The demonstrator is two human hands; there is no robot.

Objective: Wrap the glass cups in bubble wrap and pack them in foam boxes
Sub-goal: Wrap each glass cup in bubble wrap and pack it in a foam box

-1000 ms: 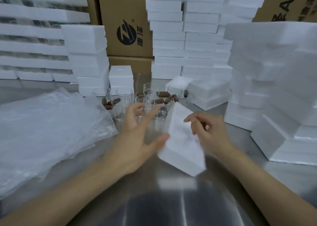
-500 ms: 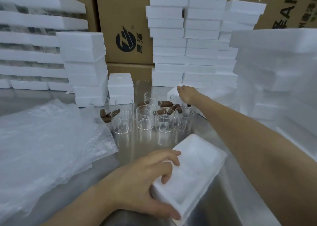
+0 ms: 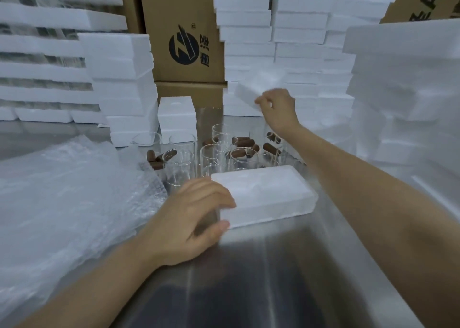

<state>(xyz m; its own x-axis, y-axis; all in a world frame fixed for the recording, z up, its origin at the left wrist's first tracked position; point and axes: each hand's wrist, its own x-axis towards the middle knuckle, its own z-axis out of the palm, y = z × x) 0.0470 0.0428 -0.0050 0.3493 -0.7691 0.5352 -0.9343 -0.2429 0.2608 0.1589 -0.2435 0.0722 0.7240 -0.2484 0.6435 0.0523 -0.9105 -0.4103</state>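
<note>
A white foam box half (image 3: pixel 266 193) lies flat on the steel table in front of me. My left hand (image 3: pixel 196 215) grips its near-left corner, fingers on top and thumb against the side. My right hand (image 3: pixel 276 108) is stretched far out and holds a second foam piece (image 3: pixel 256 86) lifted in the air, tilted and blurred. Several clear glass cups (image 3: pixel 211 156) stand behind the flat box, with brown cylinders (image 3: pixel 245 143) lying among them. A pile of bubble wrap sheets (image 3: pixel 67 190) lies at the left.
Tall stacks of white foam boxes stand at the left (image 3: pixel 124 86), the back (image 3: pixel 298 34) and the right (image 3: pixel 408 91). A small foam stack (image 3: pixel 176 117) sits behind the cups. Cardboard cartons (image 3: pixel 184 36) line the back. Bare steel table (image 3: pixel 261 278) lies near me.
My left hand has turned the foam box half and laid it flat on the table. My right hand reached to the back and has lifted another foam piece off the table.
</note>
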